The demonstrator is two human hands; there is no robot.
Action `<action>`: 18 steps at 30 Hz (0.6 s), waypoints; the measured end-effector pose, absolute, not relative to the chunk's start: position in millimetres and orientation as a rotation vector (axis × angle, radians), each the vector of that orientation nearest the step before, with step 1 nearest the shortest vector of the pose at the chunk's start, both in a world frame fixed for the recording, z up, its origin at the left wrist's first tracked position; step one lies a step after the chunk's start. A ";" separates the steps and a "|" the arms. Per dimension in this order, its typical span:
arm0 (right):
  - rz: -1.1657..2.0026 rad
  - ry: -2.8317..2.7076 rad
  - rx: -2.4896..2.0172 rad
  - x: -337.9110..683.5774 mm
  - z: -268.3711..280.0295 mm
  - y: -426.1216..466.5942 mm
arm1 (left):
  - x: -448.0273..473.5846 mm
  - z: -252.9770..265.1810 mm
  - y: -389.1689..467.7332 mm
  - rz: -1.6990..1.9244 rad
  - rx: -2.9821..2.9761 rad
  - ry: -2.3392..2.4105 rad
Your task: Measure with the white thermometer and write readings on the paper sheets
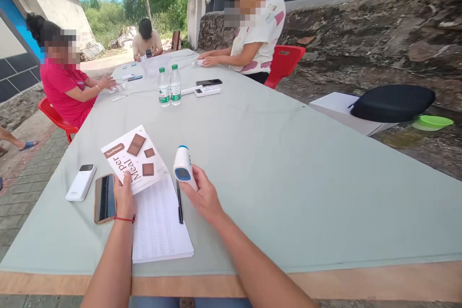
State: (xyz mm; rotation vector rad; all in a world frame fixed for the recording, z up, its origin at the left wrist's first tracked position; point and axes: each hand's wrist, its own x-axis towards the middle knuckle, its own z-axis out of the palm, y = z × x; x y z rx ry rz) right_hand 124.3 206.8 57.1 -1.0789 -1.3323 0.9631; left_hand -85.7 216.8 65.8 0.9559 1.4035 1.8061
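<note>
My left hand (pixel 124 197) grips a white NutriMotion meal packet (pixel 139 159) by its lower edge; brown squares are printed on its front. In my right hand (pixel 205 192) is a white and blue infrared thermometer (pixel 183 166), its small screen turned toward me. Beneath the packet lies a stack of printed paper sheets (pixel 160 231), partly covered. A black pen (pixel 179 204) rests along the right side of the sheets. Beside my left hand are a brown-cased phone (pixel 104 199) and a white power bank (pixel 81 183).
Two green-capped water bottles (pixel 163 89) stand mid-table, near a dark phone (pixel 209 82) and another white power bank (pixel 207 91). People sit at the left, far end and right. A black case (pixel 393 102) and green bowl (pixel 433 122) lie beyond the table's right edge.
</note>
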 end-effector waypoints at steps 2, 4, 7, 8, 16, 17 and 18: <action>1.105 -1.274 -0.927 111.1 58.4 196.8 | -84.6 56.2 210.3 1.718 1.030 1.480; 1.211 -1.255 -0.825 100.9 58.2 191.1 | -86.2 49.9 209.2 1.614 1.173 1.546; 1.306 -1.250 -0.771 93.4 55.9 191.1 | -89.6 46.5 213.1 1.545 1.247 1.574; 1.318 -1.241 -0.771 93.0 54.6 192.5 | -90.2 46.3 214.5 1.542 1.243 1.578; 1.291 -1.250 -0.834 97.7 43.3 198.0 | -84.8 49.4 213.9 1.539 1.272 1.594; 1.283 -1.257 -0.846 97.5 43.2 197.7 | -83.7 49.8 213.3 1.548 1.275 1.599; 1.273 -1.262 -0.854 97.3 43.4 197.4 | -82.7 50.0 212.8 1.559 1.278 1.600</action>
